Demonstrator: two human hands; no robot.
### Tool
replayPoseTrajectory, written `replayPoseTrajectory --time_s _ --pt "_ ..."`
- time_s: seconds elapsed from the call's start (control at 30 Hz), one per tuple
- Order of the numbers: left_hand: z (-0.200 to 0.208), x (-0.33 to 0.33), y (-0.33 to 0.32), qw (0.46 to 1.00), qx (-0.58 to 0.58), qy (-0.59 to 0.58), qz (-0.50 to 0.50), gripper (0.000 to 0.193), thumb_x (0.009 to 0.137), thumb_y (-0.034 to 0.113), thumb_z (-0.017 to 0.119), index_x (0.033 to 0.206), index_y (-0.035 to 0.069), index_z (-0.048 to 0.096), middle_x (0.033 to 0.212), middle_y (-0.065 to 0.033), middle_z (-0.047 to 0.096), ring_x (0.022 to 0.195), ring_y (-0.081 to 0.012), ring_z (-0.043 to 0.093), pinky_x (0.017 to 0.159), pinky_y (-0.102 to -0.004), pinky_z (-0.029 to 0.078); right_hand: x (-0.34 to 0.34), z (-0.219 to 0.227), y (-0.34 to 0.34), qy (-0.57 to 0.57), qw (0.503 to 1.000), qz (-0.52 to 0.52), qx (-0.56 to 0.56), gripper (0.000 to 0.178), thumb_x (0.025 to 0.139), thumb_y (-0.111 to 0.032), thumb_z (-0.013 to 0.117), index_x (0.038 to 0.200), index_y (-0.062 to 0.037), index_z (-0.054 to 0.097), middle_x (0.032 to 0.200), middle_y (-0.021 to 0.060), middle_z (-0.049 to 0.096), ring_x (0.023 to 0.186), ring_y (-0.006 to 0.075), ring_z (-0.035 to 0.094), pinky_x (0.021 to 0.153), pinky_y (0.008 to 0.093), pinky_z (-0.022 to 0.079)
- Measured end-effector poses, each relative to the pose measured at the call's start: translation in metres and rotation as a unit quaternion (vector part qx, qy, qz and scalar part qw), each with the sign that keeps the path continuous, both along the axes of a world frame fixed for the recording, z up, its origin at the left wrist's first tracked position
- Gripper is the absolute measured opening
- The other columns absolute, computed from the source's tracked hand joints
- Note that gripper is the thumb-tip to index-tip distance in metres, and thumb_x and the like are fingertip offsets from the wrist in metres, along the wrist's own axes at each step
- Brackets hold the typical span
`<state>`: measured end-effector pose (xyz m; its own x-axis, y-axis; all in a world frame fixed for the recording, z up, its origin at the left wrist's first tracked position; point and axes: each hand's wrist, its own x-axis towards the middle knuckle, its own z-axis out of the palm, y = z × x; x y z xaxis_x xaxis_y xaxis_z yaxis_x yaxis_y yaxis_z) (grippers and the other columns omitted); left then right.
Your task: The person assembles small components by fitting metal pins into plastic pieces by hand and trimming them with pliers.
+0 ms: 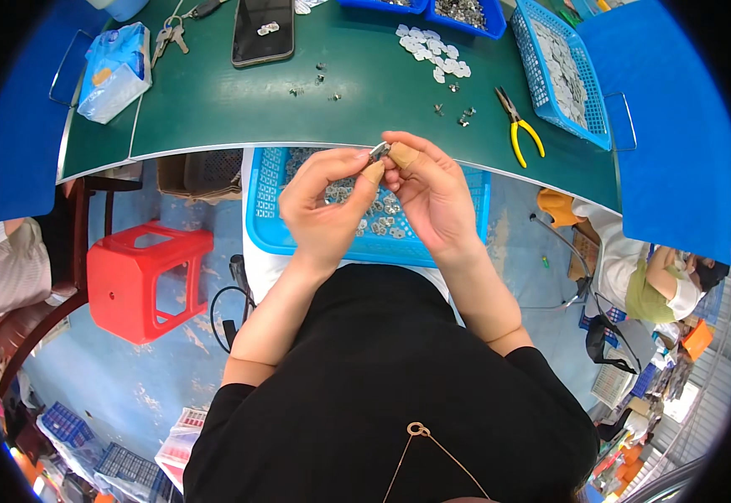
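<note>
Evidently the work is partway along, with one small metal piece (378,152) in hand, held above the near edge of the green worktop (214,101). The left hand (332,197) pinches it narrowly between thumb and fingertips, and the right hand (432,189) closes in on its other side, fingertips apparently touching it; tan covers wrap both thumbs. Below, the lap basket (269,243) carries many silvery pieces, though whether these are finished is unclear. Plenty seems left: pale flat pieces (432,52) lie loose, a second blue basket (583,127) is heaped with similar ones, and small metal clips (466,116) lie scattered near yellow-handled pliers (514,116), which nobody holds.
</note>
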<state>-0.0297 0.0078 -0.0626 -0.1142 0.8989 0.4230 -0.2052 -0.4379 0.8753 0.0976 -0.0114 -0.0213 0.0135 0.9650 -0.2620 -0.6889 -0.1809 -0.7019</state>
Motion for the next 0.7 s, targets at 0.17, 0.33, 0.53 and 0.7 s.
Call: replayPoseTrajectory --time_s 0.17,0.33,0.53,0.7 --pt "0.0037 -0.0017 0.0003 0.997 0.051 0.059 0.014 0.016 0.072 -0.006 0.072 0.086 0.0 0.066 0.089 -0.0123 0.067 0.081 -0.0192 0.066 0.071 -0.0264 0.052 0.0003 -0.0014 0.0011 -0.004 1.0 -0.008 0.005 0.02 0.088 -0.006 0.057 0.106 0.0028 0.059 0.086 0.0085 0.063 0.075 0.0125 0.058 0.068 0.0233 0.046" --pt "0.0042 -0.0004 -0.0002 0.996 0.051 0.064 0.022 0.016 0.071 -0.006 0.072 0.085 0.0 0.066 0.088 -0.0122 0.067 0.08 -0.0197 0.066 0.07 -0.0266 0.052 0.0009 -0.0031 0.0011 0.001 1.0 -0.003 0.014 0.017 0.088 -0.006 0.058 0.104 0.0005 0.059 0.086 0.0073 0.063 0.076 0.0118 0.058 0.068 0.0234 0.045" --pt "0.0064 -0.0008 0.0006 0.993 0.073 0.088 0.034 0.017 0.07 -0.005 0.073 0.084 0.001 0.066 0.087 -0.0121 0.067 0.079 -0.0202 0.066 0.068 -0.0267 0.052 -0.0016 -0.0016 0.0005 -0.018 1.0 -0.01 0.007 0.016 0.087 -0.007 0.058 0.102 0.0 0.059 0.087 0.0057 0.063 0.078 0.0119 0.058 0.069 0.024 0.043" --pt "0.0082 -0.0028 0.0015 0.987 0.094 0.118 0.046 0.016 0.07 -0.005 0.074 0.083 0.001 0.066 0.086 -0.0115 0.067 0.078 -0.0205 0.066 0.067 -0.0272 0.052 0.0008 -0.0022 0.0001 -0.015 0.999 0.019 -0.028 0.016 0.089 -0.011 0.057 0.102 -0.002 0.06 0.089 0.0037 0.062 0.08 0.0111 0.055 0.068 0.0248 0.041"
